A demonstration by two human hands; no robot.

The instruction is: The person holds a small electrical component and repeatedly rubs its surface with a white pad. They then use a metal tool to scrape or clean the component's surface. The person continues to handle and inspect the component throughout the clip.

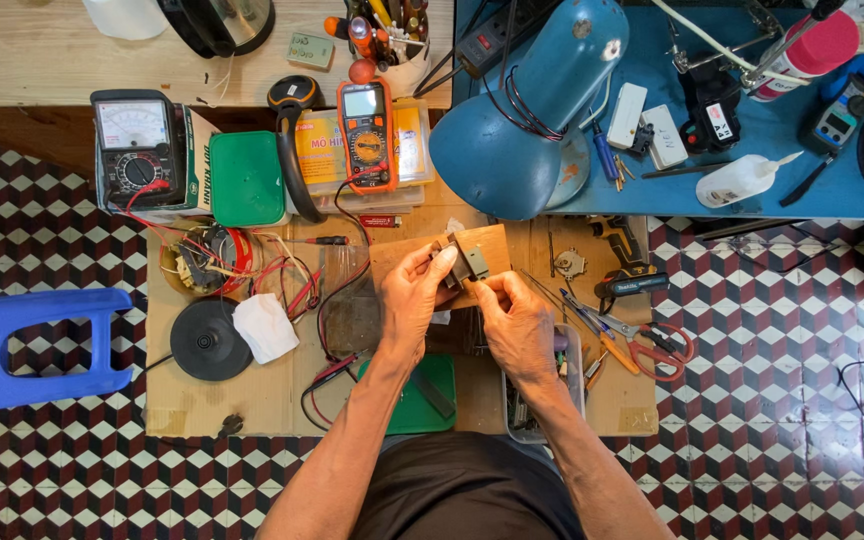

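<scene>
Both my hands meet over a small wooden block [402,256] at the middle of a cardboard work mat. My left hand [410,298] and my right hand [514,318] together grip a small dark electrical part [464,262] with a metal face, held just above the block. Fingertips of both hands pinch its sides. What the underside of the part looks like is hidden by my fingers.
An orange digital multimeter [367,135], a black analog meter [136,145] and a green box [245,178] lie at the back. Blue desk lamp [527,110] leans over. Red-handled scissors [652,350], a black disc [210,340], tangled red and black leads [292,290], blue stool [37,345] at left.
</scene>
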